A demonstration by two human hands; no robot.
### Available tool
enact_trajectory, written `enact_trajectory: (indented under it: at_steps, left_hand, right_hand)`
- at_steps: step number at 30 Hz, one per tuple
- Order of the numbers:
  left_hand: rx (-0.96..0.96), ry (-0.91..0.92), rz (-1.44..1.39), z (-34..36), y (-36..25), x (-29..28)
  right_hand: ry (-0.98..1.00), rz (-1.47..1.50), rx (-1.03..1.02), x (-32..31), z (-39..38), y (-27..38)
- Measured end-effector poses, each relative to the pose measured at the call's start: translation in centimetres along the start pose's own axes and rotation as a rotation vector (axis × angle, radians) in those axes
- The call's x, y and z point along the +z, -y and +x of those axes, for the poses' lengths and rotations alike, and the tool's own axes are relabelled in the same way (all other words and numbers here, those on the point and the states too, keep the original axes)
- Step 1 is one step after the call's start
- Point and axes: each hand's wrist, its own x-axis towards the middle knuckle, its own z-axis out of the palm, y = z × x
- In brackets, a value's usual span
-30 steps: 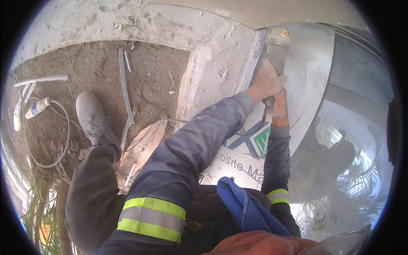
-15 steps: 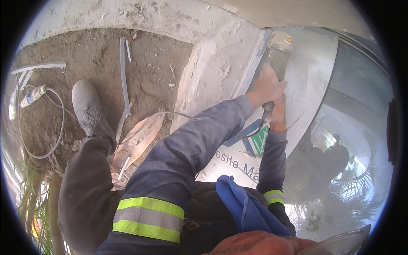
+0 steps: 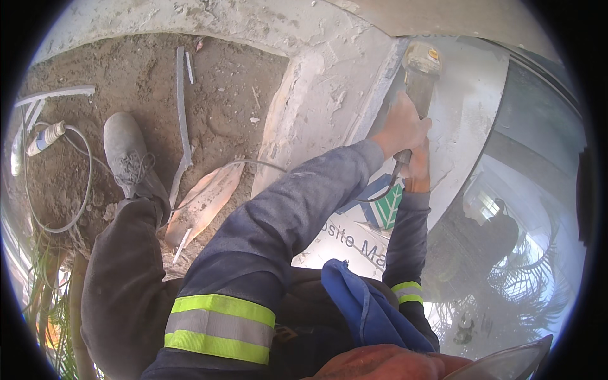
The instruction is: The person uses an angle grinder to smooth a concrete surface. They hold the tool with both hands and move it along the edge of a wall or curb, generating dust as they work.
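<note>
Within both hands' fingers (image 3: pixel 405 126), grinder (image 3: pixel 419 69).

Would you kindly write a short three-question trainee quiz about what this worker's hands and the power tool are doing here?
1. True or false: both hands grip the power tool.
2. Which surface does the tool's head meet? A) soil B) grey panel edge C) shoe
3. Fill in: a grey ___ trails from the tool over the ground.

Key: 1 true: the left hand and right hand both hold it. 2 B, the panel. 3 cable.
</note>
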Motion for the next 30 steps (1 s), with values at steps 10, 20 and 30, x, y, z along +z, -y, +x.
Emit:
enact_trajectory:
  at_steps: [10,20,30]
  left_hand:
    - [0.004,-0.028,0.02,1.1,-0.5,0.6]
    - [-0.008,-0.028,0.024,1.5,-0.8,0.3]
    - [-0.034,-0.041,0.043,-0.5,-0.5,0.3]
  right_hand:
    - [0.023,0.087,-0.024,-1.6,1.4,-0.6]
    - [-0.064,0.119,-0.062,0.3,1.7,0.6]
    - [-0.009,0.093,-0.017,-0.5,0.0,-0.9]
